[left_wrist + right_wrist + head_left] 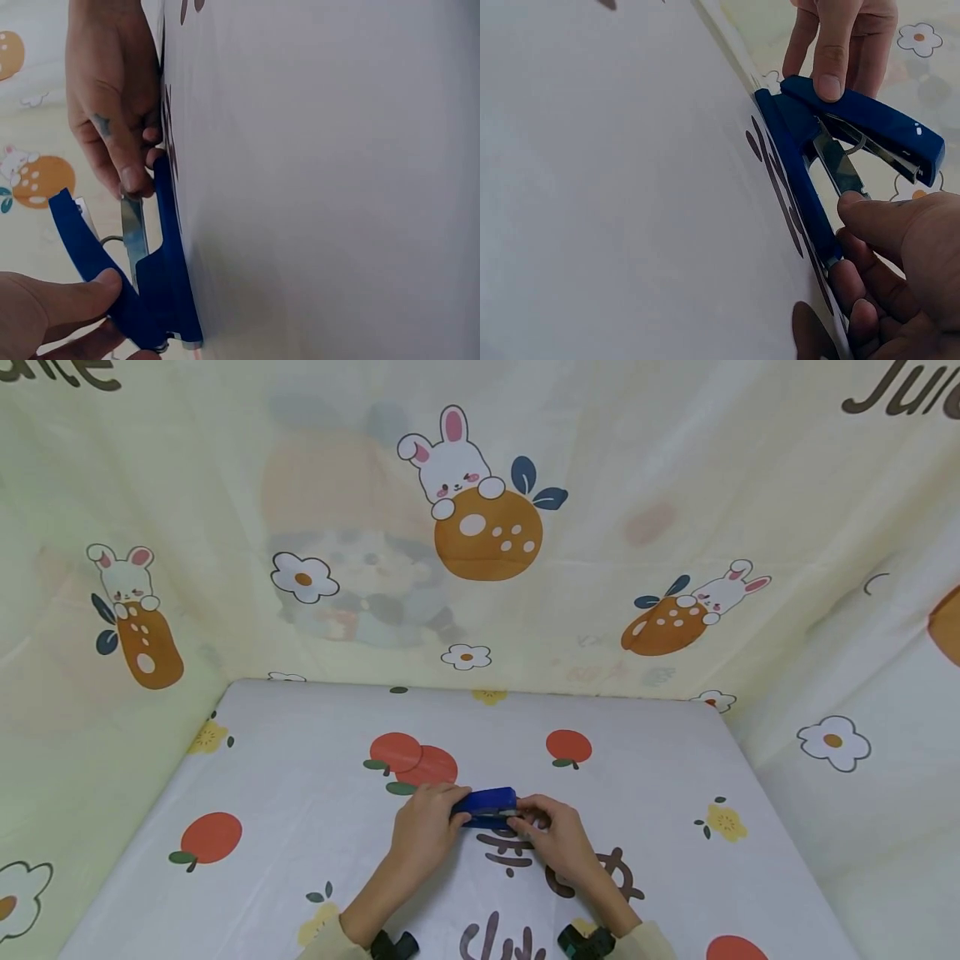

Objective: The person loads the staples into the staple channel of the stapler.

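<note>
A blue stapler [491, 800] stands on the white printed cloth, its top arm swung up from the base [171, 255]. Between arm and base the metal staple channel [838, 159] shows, with a curved wire linking it to the raised arm. My left hand [427, 827] grips the stapler's hinge end, thumb on the blue top arm [877, 120]. At the other end my right hand [558, 835] pinches the tip of the metal channel, with fingers against the front of the base. Whether staples lie in the channel cannot be told.
The table [300, 827] is covered by a white cloth with printed apples, flowers and lettering. Cream curtains [360, 610] with rabbit prints hang at the back and both sides. Black wrist straps [587, 943] show at the sleeves.
</note>
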A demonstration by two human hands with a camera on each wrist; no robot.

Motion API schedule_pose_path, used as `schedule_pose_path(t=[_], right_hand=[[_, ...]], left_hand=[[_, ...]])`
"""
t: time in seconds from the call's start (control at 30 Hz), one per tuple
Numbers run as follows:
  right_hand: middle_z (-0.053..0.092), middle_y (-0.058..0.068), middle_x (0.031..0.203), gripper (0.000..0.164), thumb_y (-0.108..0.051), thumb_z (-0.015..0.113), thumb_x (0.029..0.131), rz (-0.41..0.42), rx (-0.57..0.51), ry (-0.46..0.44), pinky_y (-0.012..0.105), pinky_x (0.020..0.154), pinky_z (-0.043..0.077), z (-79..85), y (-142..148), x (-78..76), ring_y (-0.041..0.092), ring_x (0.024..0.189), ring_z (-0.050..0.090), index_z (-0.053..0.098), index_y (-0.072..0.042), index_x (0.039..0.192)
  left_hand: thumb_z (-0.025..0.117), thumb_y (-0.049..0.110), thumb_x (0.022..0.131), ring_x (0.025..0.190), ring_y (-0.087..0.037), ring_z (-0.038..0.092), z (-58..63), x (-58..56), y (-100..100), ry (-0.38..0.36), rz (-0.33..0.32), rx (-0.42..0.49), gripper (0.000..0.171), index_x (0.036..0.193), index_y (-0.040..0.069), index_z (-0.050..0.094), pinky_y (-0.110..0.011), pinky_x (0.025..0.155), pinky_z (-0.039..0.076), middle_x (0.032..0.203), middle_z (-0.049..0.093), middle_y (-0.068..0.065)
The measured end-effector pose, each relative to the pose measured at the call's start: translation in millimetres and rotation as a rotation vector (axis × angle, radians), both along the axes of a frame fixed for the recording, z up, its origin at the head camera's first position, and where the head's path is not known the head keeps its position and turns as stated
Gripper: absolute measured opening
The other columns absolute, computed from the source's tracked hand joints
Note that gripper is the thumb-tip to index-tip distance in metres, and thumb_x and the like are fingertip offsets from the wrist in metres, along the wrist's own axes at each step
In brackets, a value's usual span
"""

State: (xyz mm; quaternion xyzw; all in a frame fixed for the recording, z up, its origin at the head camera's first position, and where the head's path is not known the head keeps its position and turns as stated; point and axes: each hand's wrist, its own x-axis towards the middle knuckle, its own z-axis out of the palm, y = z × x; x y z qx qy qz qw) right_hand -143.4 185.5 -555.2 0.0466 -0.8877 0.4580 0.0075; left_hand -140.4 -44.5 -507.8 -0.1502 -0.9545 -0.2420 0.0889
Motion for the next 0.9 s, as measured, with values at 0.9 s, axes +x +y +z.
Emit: schedule_pose_path(t=[0.9], right_hand=[[0.067,-0.004,0.086,0.023,-0.015,0.082,0.093,-0.006,0.001,-0.007,0.019,0.070,0.047,1.4,-0.1,0.7,0.010,0.082,0.055,0.078,-0.017,0.115]], left_hand=[[0.086,0.023,0.089,0.104,-0.025,0.072,-0.8,3.0,7.4,0.032,0.028,-0.034,0.032,0.119,0.015,0.082,-0.041,0.079,0.066,0.115,0.082,-0.003]])
